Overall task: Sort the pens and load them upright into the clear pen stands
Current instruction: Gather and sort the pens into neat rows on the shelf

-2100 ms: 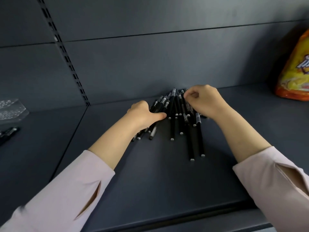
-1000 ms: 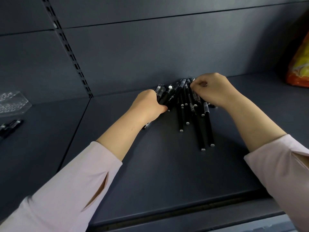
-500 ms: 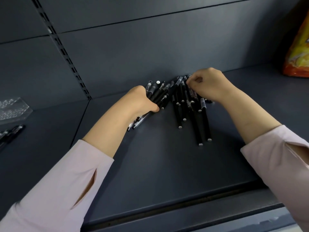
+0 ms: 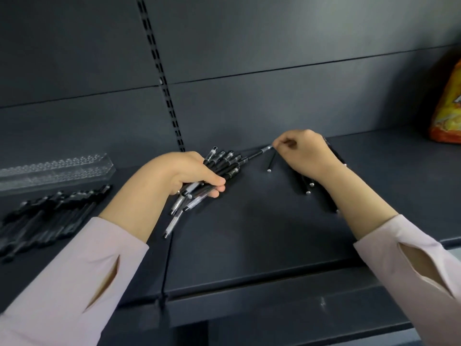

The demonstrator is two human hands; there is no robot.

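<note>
- A bundle of black pens (image 4: 224,166) is gripped in the left hand (image 4: 179,173), fingers and thumb curled round it just above the dark shelf (image 4: 249,233). One set of ends fans out toward the back panel (image 4: 274,101), and clear barrels stick out below the palm. The hand hides the middle of the bundle, so the pens cannot be counted.
- The right hand (image 4: 306,153) pinches the silvery end of a single pen (image 4: 257,154) between thumb and fingertips. The pen's other end reaches the bundle; whether the left hand's grip already takes it in cannot be told.
- Loose pens (image 4: 307,187) lie flat on the shelf under the right hand and wrist. They are mostly covered, with only their near ends showing. One more pen (image 4: 271,163) lies just left of that hand.
- A clear pen stand (image 4: 62,168) sits at the far left of the shelf by the back panel, blurred and cut off by the frame edge. Its contents cannot be made out.
- Just in front of the stand, a row of black pens (image 4: 50,213) lies side by side on the shelf, also cropped at the left.
- Pale pink sleeves (image 4: 74,270) cover both forearms.
- A slotted metal strip (image 4: 164,83) runs up the back panel.
- An orange bag (image 4: 449,108) at the right edge is only partly in frame, its print unreadable.
</note>
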